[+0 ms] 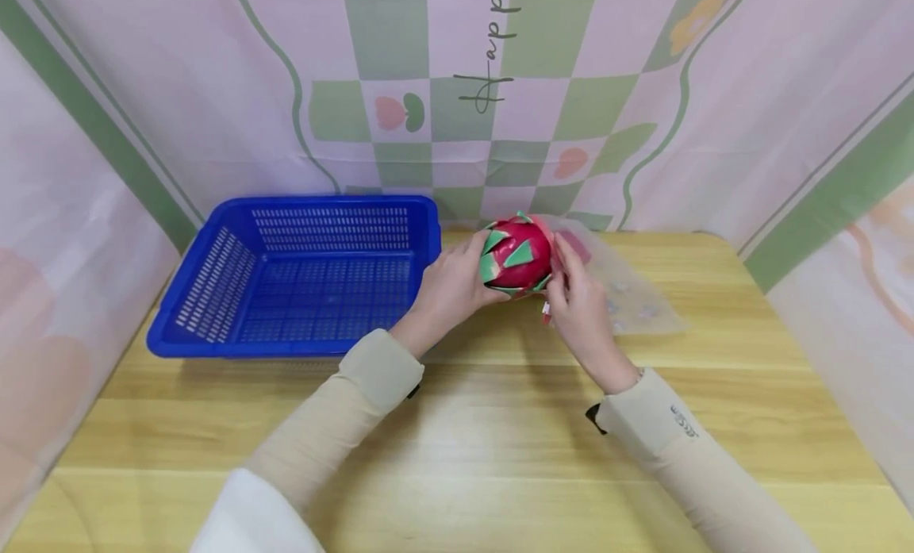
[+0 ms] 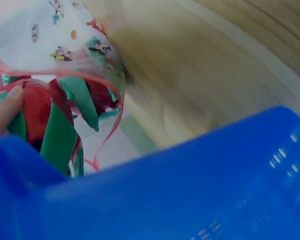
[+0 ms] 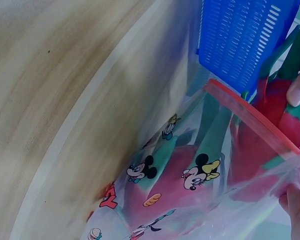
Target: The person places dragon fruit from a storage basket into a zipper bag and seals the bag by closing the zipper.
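At the back of the table, my left hand (image 1: 457, 282) grips a red dragon fruit (image 1: 520, 259) with green scales, fingers and thumb around its left side. My right hand (image 1: 581, 311) pinches the red-edged mouth of a clear plastic bag (image 1: 639, 303) printed with cartoon figures. In the right wrist view, the held dragon fruit lies at the bag's mouth, partly behind the see-through plastic. A second red and green fruit (image 3: 172, 172) shows through the bag's printed side. The left wrist view also has the bag (image 2: 55, 37) open beside the held fruit.
A blue plastic basket (image 1: 160, 343) with slotted walls stands left of my hands, with nothing in it. Its rim is close beside my left hand. The wooden table (image 1: 471, 458) ends at a patterned cloth (image 1: 464, 164) hanging along its back; more cloth hangs at both sides.
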### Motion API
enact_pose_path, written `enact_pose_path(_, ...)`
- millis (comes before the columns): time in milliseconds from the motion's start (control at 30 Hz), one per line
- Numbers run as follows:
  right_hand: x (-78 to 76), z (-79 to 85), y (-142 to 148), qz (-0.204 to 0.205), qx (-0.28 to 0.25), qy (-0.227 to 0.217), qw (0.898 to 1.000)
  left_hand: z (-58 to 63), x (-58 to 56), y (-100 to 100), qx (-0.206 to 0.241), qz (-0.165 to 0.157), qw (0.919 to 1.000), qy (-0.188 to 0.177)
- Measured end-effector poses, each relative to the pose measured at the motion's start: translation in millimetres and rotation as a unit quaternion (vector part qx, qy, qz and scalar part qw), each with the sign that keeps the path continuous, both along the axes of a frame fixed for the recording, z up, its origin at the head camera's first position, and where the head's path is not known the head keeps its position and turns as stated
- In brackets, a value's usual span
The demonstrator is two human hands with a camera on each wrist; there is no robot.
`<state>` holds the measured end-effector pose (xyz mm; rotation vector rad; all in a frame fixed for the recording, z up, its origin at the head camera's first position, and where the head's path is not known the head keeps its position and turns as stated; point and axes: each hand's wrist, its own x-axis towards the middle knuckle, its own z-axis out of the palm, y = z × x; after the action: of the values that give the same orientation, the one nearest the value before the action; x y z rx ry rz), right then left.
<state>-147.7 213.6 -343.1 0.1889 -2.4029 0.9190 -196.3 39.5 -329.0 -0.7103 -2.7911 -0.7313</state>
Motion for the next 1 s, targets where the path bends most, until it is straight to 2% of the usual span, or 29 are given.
enact_pose_path(200,0.4,-1.2,2,-0.002,0.004,0.033,0.999,-4.1,-1.1,12,0.005,0.005,0.9999,-0.008)
enact_pose_path(467,0.2,-2.2,7,-0.005,0.012,0.057,0.998,-8.5,-3.4,19,0.049,-0.019,0.9984,-0.023)
enact_pose_path(600,-1.1,-2.1,7,-0.004,0.007,0.048,0.999,-9.5,-5.0,14,0.082,-0.024,0.9939,-0.07)
enact_pose_path(700,-2.0,-2.4,7,-0.004,0.007,0.04,0.999,-9.5,-6.1,10,0.108,-0.016,0.9865,-0.122)
enact_pose_path(767,-2.2,-2.9,6,-0.003,0.012,0.039,0.999,-9.8,-6.3,8,0.111,-0.008,0.9838,-0.141)
enact_pose_path(833,-2.7,-3.5,5,0.003,0.015,0.039,0.999,-10.1,-6.4,5,0.106,-0.007,0.9845,-0.14)
enact_pose_path(1000,-4.8,-5.5,0,0.026,0.025,0.037,0.999,-10.5,-4.6,3,0.08,0.007,0.991,-0.107)
